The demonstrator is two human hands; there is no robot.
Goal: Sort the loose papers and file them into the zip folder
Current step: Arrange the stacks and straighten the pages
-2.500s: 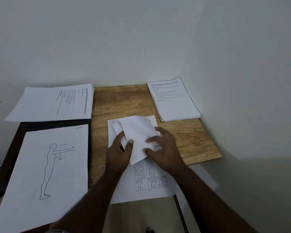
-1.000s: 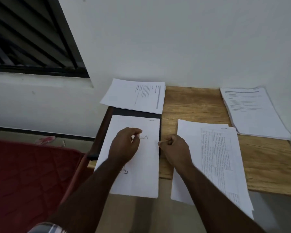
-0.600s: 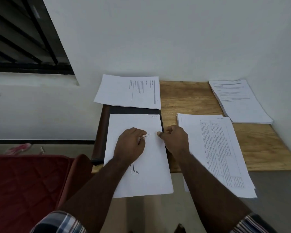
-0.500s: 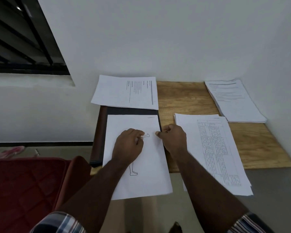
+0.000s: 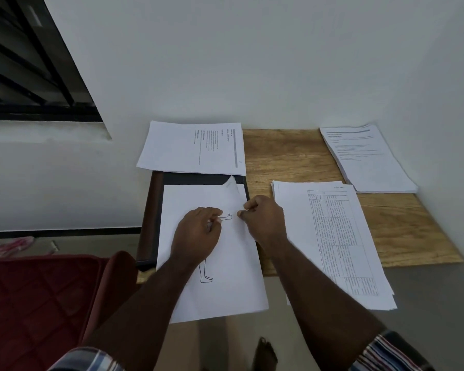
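The white sheet printed with a standing-figure outline (image 5: pixel 212 253) lies on the dark flat zip folder (image 5: pixel 156 210), overhanging its near edge. Its right edge is pinched by the right hand (image 5: pixel 265 223), the far corner curling up, apparently to peel it free. The left hand (image 5: pixel 196 236), fingers curled, presses the sheet, presumably steadying it. Right of the folder lies the white table-printed stack (image 5: pixel 332 242).

My left hand (image 5: pixel 198 234) covers the drawn figure's torso on the figure sheet (image 5: pixel 220 290). That sheet hides most of the dark folder (image 5: pixel 156 210). Print on the table sheet (image 5: pixel 332 236) and far stack (image 5: pixel 364 156) is too small to read. My sleeves are cut off at the bottom edge.
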